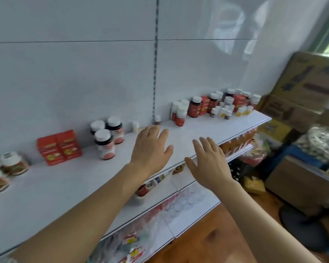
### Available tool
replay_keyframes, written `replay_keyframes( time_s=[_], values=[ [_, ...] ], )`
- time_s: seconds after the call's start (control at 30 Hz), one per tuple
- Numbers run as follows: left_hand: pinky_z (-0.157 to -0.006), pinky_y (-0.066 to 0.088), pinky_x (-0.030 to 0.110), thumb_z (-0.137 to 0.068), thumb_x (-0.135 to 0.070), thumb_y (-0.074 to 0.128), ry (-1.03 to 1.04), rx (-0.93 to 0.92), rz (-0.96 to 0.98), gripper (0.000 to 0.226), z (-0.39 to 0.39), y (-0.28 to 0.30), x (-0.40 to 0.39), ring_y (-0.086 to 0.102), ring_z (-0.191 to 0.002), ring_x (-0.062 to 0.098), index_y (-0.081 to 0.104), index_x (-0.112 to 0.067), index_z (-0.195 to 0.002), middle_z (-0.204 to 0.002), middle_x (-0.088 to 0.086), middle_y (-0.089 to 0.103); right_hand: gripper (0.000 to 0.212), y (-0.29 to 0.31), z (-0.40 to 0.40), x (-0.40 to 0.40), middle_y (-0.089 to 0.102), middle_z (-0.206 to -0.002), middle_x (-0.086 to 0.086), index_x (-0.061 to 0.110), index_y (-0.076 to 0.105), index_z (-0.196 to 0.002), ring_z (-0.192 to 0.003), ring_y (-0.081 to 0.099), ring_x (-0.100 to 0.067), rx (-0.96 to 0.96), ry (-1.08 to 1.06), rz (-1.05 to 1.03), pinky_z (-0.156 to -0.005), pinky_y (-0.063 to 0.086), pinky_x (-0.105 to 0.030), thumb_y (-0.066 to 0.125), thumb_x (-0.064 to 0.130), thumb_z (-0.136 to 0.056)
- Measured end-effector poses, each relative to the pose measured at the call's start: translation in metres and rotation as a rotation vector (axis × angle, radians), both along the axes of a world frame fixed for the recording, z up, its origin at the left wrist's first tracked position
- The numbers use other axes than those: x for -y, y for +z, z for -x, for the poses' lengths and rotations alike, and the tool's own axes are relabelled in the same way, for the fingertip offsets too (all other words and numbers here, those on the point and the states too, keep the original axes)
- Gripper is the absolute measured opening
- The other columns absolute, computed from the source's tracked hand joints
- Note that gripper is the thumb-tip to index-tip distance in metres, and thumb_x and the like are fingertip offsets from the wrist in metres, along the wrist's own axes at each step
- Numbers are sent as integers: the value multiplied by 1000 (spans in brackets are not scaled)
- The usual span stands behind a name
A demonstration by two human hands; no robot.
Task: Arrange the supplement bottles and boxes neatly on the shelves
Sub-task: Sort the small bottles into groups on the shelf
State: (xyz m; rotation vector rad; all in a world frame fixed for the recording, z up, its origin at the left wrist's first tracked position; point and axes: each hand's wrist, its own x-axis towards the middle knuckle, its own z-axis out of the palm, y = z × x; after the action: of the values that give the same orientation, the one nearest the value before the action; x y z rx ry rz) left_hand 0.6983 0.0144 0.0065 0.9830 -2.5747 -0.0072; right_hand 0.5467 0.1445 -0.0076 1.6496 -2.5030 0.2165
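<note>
Supplement bottles [219, 107] cluster at the white shelf's [226, 126] far right end, well beyond both hands; left hand [152, 149] and right hand [209, 162] hover spread, holding nothing.

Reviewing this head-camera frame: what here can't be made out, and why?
- Print on the two red boxes and the three dark bottles: blurred.
- Crowded bottles at the shelf's far right: too small and overlapping to count.
- Jars at the left: cut by the frame edge.
- Lower shelf goods: hidden by the top shelf, left hand and right hand.
</note>
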Motion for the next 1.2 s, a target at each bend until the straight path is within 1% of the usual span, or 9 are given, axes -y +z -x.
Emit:
replay_keyframes(
  time_s=[0.27, 0.4, 0.5, 0.63, 0.77, 0.87, 1.0, 1.07, 1.2],
  values=[
    [-116, 25, 44, -97, -50, 40, -124, -32, -57, 59, 154, -14, 33, 27, -142, 27, 37, -19, -147, -153, 8, 36, 70, -2, 133, 16, 20, -161, -6, 20, 19, -153, -149, 11, -28, -16, -116, -43, -121, 14, -44, 32, 59, -97],
    [-113, 30, 42, -96, -47, 43, -185, -49, -57, 54, 223, -10, 52, 34, -136, 27, 45, -16, -141, -147, 7, 43, 68, 7, 198, 30, 22, -160, -5, 20, 20, -153, -149, 11, -27, -17, -175, -13, -120, 15, -43, 35, 57, -98],
    [-108, 35, 41, -95, -45, 47, -202, -43, -87, 51, 265, -16, 61, 39, -130, 26, 50, -16, -137, -141, 7, 49, 67, 4, 238, 36, 25, -159, -4, 20, 22, -152, -148, 14, -27, -5, -188, -33, -120, 17, -44, 37, 56, -98],
    [-108, 35, 40, -96, -45, 45, -186, 0, -118, 52, 321, -31, 73, 39, -131, 26, 47, -16, -138, -143, 6, 47, 65, -7, 298, 46, 28, -158, -4, 19, 23, -152, -147, 17, -27, 22, -170, -31, -120, 21, -44, 39, 52, -98],
    [-104, 37, 39, -96, -44, 46, -123, 24, -130, 51, 378, -43, 85, 43, -125, 26, 48, -15, -138, -138, 5, 50, 62, -19, 368, 63, 36, -153, -5, 17, 28, -149, -143, 25, -26, 39, -100, -16, -117, 29, -42, 44, 47, -97],
    [-99, 42, 38, -96, -41, 47, -42, 33, -167, 48, 417, -49, 92, 47, -118, 25, 49, -15, -135, -130, 4, 53, 57, -27, 417, 75, 42, -147, -3, 17, 32, -146, -138, 31, -26, 60, -11, -7, -111, 34, -39, 47, 43, -97],
    [-94, 45, 37, -95, -34, 49, 59, 3, -231, 39, 450, -54, 101, 48, -115, 24, 52, -17, -130, -125, 1, 54, 52, -35, 473, 99, 46, -143, -3, 16, 36, -144, -136, 32, -26, 82, 113, -34, -110, 35, -38, 47, 38, -98],
    [-92, 45, 36, -95, -29, 50, 119, -12, -255, 38, 456, -60, 108, 48, -116, 24, 51, -18, -131, -128, 1, 54, 50, -39, 489, 115, 49, -140, -3, 16, 40, -142, -133, 36, -26, 99, 171, -27, -106, 37, -37, 49, 35, -97],
    [-94, 45, 38, -96, -19, 47, 201, -2, -291, 43, 462, -71, 128, 46, -123, 26, 46, -18, -139, -140, 0, 46, 42, -52, 502, 150, 58, -127, -3, 15, 51, -134, -121, 46, -28, 134, 287, 16, -96, 43, -36, 56, 25, -93]
  ],
)
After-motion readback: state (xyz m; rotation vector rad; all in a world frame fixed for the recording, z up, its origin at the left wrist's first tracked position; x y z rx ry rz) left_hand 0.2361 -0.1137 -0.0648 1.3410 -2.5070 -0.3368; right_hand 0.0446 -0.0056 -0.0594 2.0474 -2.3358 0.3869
